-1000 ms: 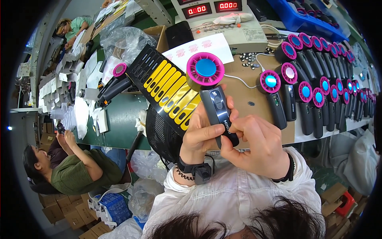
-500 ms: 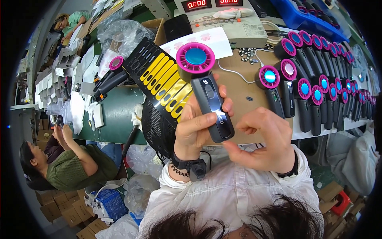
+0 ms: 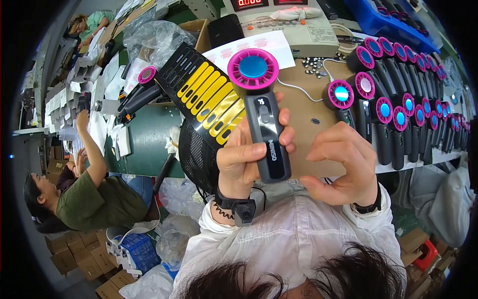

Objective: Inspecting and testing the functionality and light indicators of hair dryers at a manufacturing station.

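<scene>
At the middle of the frame, the left hand's (image 3: pixel 239 160) grip clasps the handheld fan (image 3: pixel 264 119), while the right hand (image 3: pixel 354 162), at its lower end a second ago, now hovers released, so only the left supports it.

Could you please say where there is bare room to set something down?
Green tabletop shows between the white oblong piece and the black mesh bag. A brown board patch lies between the left hand and the white-corded, pink-rimmed fan, around a small dark oval piece. Rows of pink-rimmed grey fans crowd the right side.
</scene>
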The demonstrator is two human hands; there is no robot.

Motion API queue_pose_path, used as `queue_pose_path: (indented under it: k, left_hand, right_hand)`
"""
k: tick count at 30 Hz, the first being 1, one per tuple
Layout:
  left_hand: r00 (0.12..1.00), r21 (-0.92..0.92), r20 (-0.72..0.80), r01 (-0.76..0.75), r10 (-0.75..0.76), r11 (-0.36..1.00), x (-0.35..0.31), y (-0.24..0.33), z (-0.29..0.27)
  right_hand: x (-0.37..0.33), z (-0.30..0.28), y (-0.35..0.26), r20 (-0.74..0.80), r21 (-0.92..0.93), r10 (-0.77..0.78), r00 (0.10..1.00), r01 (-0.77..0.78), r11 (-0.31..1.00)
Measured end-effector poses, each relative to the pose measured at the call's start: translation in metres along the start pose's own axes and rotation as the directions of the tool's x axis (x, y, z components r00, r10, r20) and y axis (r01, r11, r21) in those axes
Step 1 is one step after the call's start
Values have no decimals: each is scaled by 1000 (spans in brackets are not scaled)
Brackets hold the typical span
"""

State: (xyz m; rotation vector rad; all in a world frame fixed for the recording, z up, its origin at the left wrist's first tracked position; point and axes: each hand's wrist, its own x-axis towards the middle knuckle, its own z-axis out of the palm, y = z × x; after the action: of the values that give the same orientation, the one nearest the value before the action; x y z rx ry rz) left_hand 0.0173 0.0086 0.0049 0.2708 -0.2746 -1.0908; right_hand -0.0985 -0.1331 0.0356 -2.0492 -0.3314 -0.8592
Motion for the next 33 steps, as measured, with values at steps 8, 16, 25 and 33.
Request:
queue_pose_path:
  k: [8, 16, 25, 33]
  left_hand:
    - [994, 63, 42, 96, -98, 993, -3, 5, 13]
    - [992, 27, 52, 116, -117, 993, -6, 3, 14]
    - [998, 22, -9, 69, -69, 997, -7, -3, 18]
    - [996, -59, -35, 75, -77, 995, -9, -6, 21]
  right_hand:
    - [6, -2, 2, -49, -36, -39, 998, 37, 999]
    - [2, 3, 2, 10, -173, 31, 999, -29, 984]
    - [8, 12, 12, 44, -264, -88, 995, 96, 960]
    - [5, 13, 13, 37, -224, -60, 998, 67, 972]
